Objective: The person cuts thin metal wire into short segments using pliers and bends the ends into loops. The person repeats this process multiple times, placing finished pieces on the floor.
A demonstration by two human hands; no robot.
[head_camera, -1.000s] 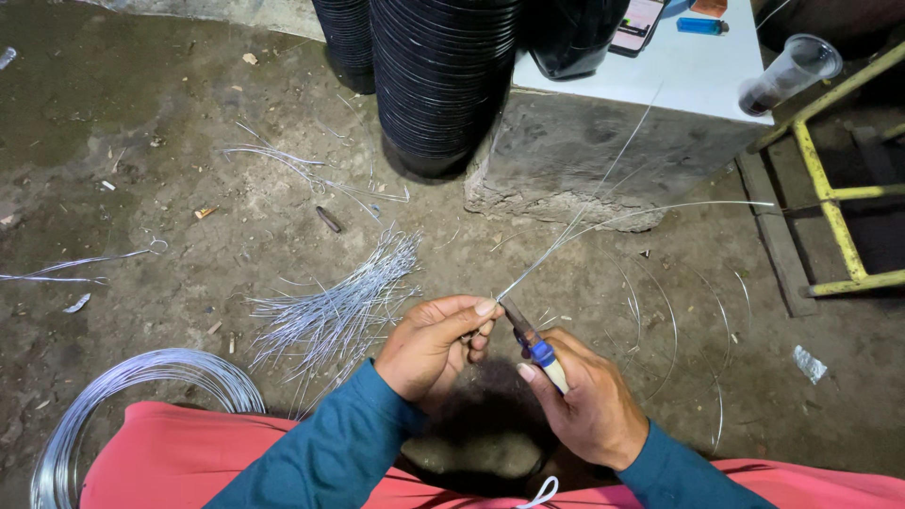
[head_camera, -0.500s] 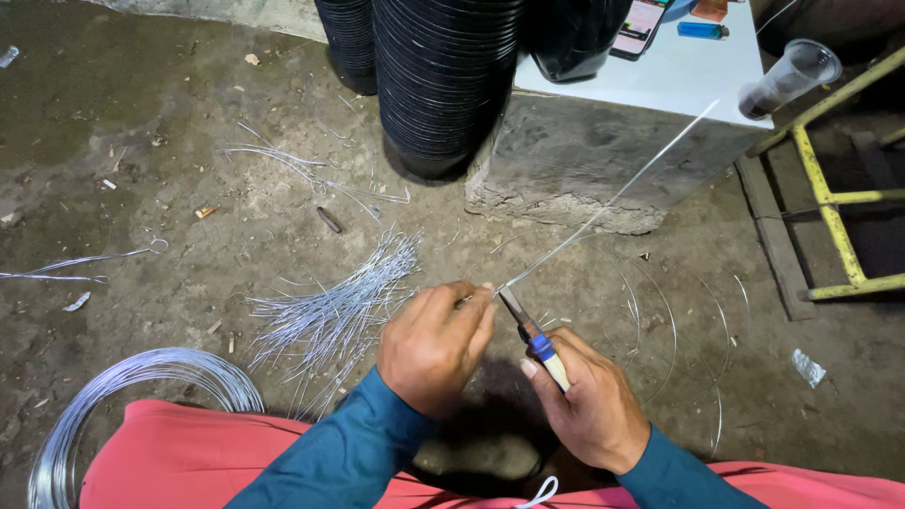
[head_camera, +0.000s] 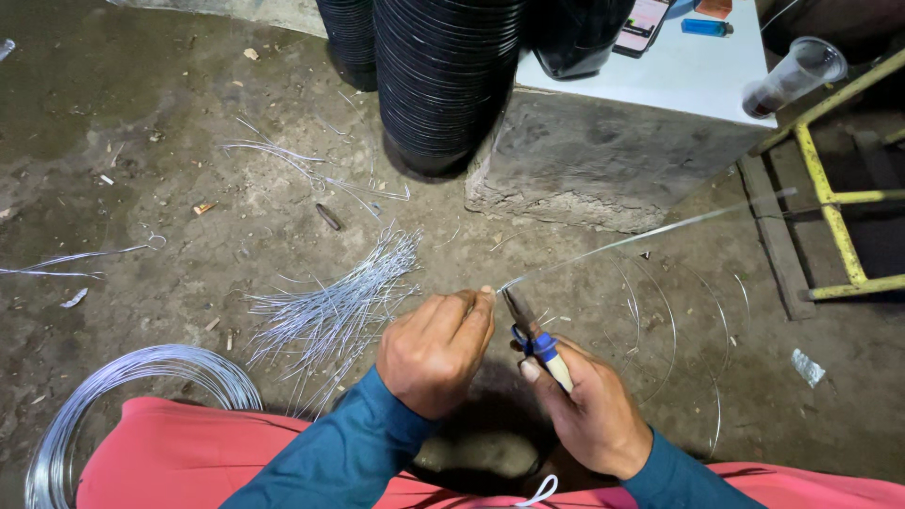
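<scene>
Pinching the thin wire (head_camera: 641, 236) at its near end, the left hand (head_camera: 436, 351) has fingers clamped together; the wire's long axis runs toward two o'clock. The right hand (head_camera: 589, 410) grips pliers (head_camera: 533, 335), tips just beside the pinch.

We see left hand (head_camera: 436, 351) pinching wire (head_camera: 641, 235), right hand (head_camera: 592, 413) gripping pliers (head_camera: 535, 339) beside it; cut wires (head_camera: 332, 306) left.

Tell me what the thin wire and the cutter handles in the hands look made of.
Thin silver wire: bare metal, likely galvanised steel, judging by its bright grey sheen. Cutter's blue and cream handles: seemingly plastic or rubber sleeves, matte and coloured; the jaws look like dark metal.
</scene>
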